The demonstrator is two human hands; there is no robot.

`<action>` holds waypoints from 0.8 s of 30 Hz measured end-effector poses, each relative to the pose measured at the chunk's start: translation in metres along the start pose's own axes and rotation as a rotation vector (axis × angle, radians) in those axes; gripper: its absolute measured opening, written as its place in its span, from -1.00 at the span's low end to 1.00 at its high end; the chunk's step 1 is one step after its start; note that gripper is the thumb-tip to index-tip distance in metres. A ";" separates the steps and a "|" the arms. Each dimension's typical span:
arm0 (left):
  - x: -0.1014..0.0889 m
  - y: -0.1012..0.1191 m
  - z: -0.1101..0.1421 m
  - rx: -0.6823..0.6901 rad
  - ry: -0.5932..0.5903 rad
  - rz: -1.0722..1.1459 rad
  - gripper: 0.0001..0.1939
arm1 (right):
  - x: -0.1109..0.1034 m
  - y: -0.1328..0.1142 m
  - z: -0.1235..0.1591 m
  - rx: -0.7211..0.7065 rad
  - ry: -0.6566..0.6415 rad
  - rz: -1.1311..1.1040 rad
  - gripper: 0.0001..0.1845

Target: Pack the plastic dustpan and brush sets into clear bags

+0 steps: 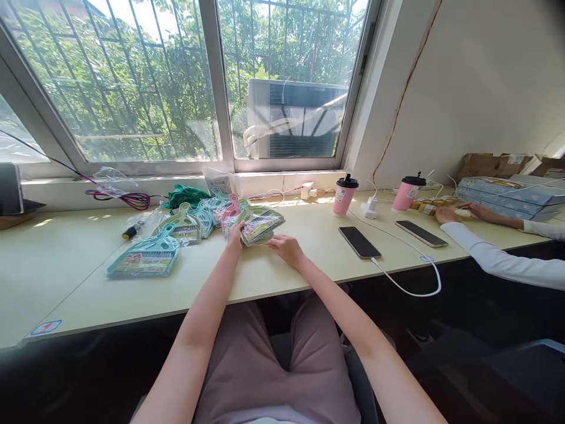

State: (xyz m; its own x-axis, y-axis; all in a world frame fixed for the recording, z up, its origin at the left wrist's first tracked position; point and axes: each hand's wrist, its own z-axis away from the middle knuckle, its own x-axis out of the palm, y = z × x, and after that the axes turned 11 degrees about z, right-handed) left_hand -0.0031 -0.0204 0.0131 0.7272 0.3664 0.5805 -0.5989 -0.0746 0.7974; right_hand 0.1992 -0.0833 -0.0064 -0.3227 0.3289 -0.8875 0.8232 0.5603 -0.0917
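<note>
My left hand (236, 234) is closed on the left edge of a green dustpan-and-brush set (261, 226) in clear plastic wrap, held tilted just above the table. At its lower right corner is my right hand (286, 249), fingers curled and pinched together; whatever lies between the fingertips is too small to make out. A pink set (232, 211) lies partly hidden behind my left hand. To the left are a wrapped teal dustpan-and-brush set (148, 257), an olive-green one (185, 222) and further teal sets (212, 207) in a pile.
Two pink cups (344, 197) with black lids, a white charger (369, 208) and two phones (359, 242) stand or lie to the right. A co-worker's hands (450, 213) are near blue boxes (507, 197). Coiled cable (136, 200) and a yellow-black tool (130, 232) lie left.
</note>
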 end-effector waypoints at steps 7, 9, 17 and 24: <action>0.003 -0.001 0.007 0.004 -0.065 0.184 -0.73 | 0.005 0.014 -0.005 0.316 -0.002 -0.318 -0.66; 0.005 -0.001 0.010 -0.014 -0.083 0.202 -0.72 | 0.006 0.017 -0.006 0.389 0.063 -0.494 -0.67; 0.012 -0.007 0.022 -0.133 -0.246 0.141 -0.59 | 0.002 0.022 -0.014 0.675 -0.054 -1.237 -0.74; 0.013 -0.012 0.022 -0.176 -0.426 0.018 -0.76 | -0.003 0.031 -0.017 0.813 0.101 -1.401 -0.60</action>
State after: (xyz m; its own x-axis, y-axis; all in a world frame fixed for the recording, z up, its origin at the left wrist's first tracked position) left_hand 0.0210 -0.0353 0.0150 0.7673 -0.0501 0.6393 -0.6336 0.0942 0.7679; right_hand 0.2178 -0.0541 0.0007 -0.9926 -0.0016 0.1213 -0.1209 -0.0696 -0.9902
